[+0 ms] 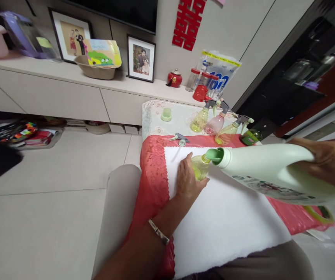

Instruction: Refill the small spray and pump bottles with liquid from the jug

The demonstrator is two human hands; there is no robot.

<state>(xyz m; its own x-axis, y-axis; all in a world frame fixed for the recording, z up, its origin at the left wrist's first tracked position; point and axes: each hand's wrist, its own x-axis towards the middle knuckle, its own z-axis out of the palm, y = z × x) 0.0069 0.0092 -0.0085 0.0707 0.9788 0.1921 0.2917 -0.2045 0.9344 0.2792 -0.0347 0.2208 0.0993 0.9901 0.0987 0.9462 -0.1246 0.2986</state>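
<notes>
My left hand (188,177) is wrapped round a small clear yellow spray bottle (200,166) whose trigger head is off. My right hand (327,161) grips the handle of a large pale green detergent jug (260,163), tipped so its green spout (214,155) meets the small bottle's mouth. Whether liquid is flowing I cannot tell. A grey trigger spray head (180,139) with its thin tube lies just beyond my left hand. Farther back, the jug's likely cap, a light green cup (166,114), rests on the flowered cloth.
Several spray bottles with trigger heads, among them a pink one (214,123), stand behind the white sheet (220,217). A dark green jar (250,137) is right of them. A red cloth (152,167) covers the table, with a roll of tape (320,214) at its right edge.
</notes>
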